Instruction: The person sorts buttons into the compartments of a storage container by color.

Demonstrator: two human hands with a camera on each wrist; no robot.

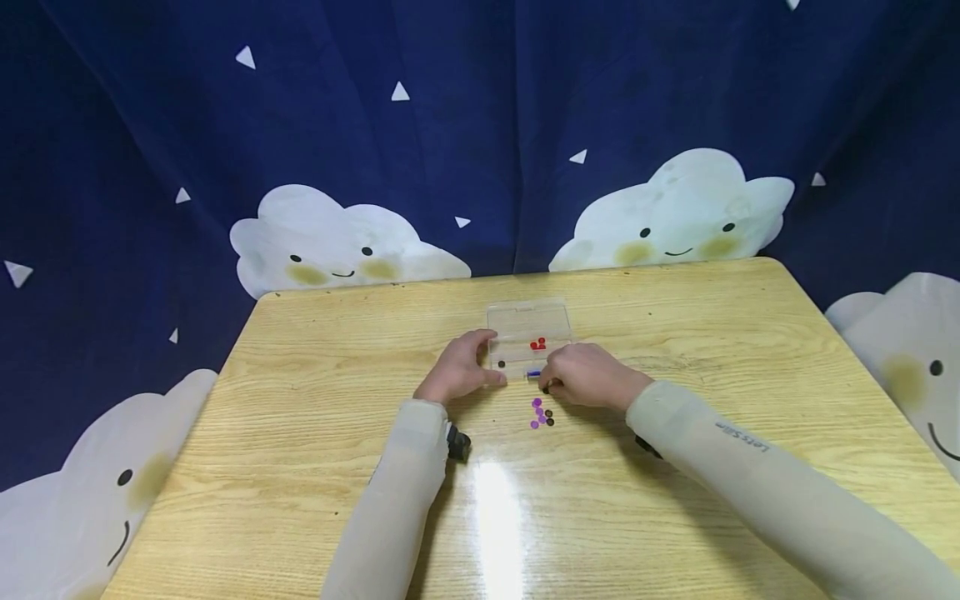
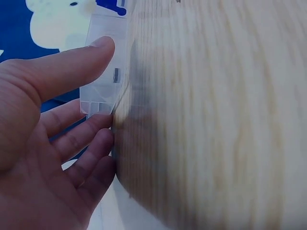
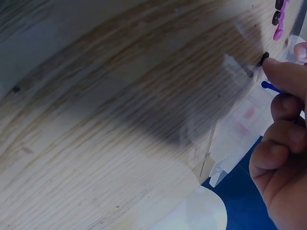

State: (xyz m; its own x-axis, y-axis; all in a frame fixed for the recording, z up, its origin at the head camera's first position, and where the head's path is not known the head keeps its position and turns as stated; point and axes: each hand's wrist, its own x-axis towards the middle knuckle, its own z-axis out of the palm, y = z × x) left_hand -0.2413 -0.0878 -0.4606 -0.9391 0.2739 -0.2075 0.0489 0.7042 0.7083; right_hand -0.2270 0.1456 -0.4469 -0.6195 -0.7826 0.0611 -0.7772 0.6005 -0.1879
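"Pale sleeves [image 1: 386, 517] reach in from 5 and 7 o'clock as a person works over a clear box [image 1: 516, 351]. What is each hand doing?"

"The left hand [image 1: 459, 367] holds the box's 9 o'clock end, thumb across the near wall, fingers bent about the corner, apparently to stop so light a thing sliding."

"And the other?"

"The right hand [image 1: 588, 375], at 4 o'clock from the box, curls its fingers, thumb tip against a black piece [image 3: 264, 59]. Whether it pinches that piece or merely touches it, I cannot tell. Such small pieces likely call for fingertips alone."

"Inside?"

"Red pieces [image 1: 538, 344] sit toward 1 o'clock and a lone black disc [image 1: 502, 364] toward 8, a spacing that suggests colors kept apart. Something blue [image 1: 534, 374] lies at the near wall, toward 6; whether inside is unclear. At 12, the lid [image 1: 528, 318] stands open, clear of the fingers."

"Farther out?"

"Purple pieces [image 1: 542, 418] lie loose at 6 o'clock from the box, two dark discs [image 1: 549, 413] just beside them, probably for a short reach. Around them spreads a wooden table [image 1: 262, 467]; at 12, a navy curtain [image 1: 450, 125] with smiling clouds backs the scene."
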